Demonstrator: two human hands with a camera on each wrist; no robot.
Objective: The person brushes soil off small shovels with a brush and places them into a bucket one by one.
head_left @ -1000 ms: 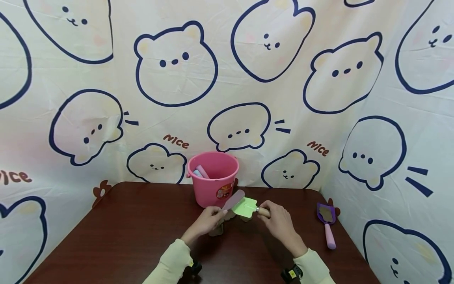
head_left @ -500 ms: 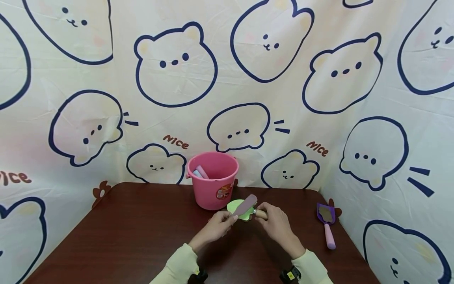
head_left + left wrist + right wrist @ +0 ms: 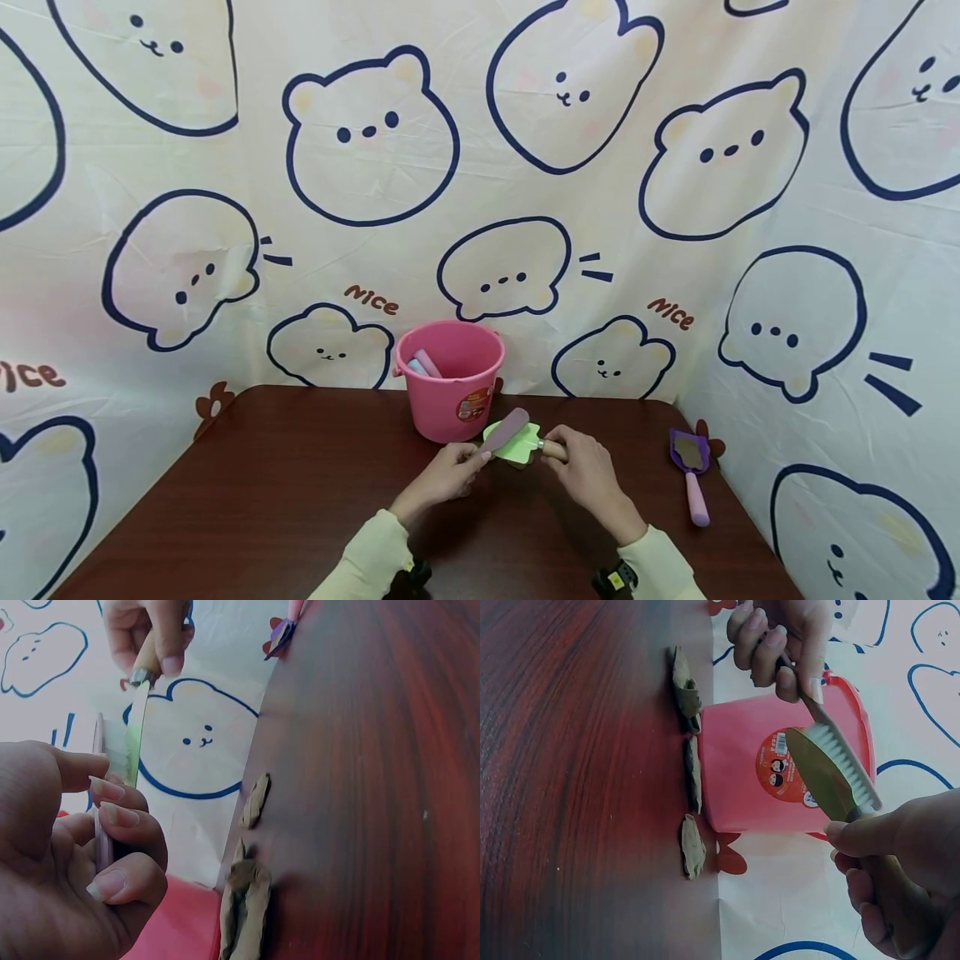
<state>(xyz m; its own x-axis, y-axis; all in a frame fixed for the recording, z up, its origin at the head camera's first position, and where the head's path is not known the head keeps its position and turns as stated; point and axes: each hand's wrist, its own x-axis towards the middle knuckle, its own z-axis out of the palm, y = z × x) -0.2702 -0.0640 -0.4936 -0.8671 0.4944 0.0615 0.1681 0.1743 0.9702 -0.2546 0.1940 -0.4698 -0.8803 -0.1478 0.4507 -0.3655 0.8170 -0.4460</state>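
Note:
My left hand [image 3: 444, 477] grips a mauve brush [image 3: 508, 427] with white bristles, best seen in the right wrist view. In my right hand [image 3: 588, 473] is a small garden shovel with a light green blade [image 3: 525, 443] and a wooden handle [image 3: 555, 450]. The brush lies across the blade, its bristles against the blade's face. Both tools are held above the table, in front of a pink bucket [image 3: 450, 408]. Brownish, clay-like pieces [image 3: 694, 847] lie on the table below them, mostly hidden in the head view.
The pink bucket at the back of the dark wooden table [image 3: 262, 500] has a pink and a light blue handle [image 3: 417, 367] showing inside. A purple shovel [image 3: 690, 452] with a pink handle and brown matter on its blade lies near the right edge. Printed cloth [image 3: 525, 192] hangs around.
The brush in my left hand moved right across the green blade, then back a little left. The shovel's blade tilted and turned slightly; the right hand stayed nearly in place.

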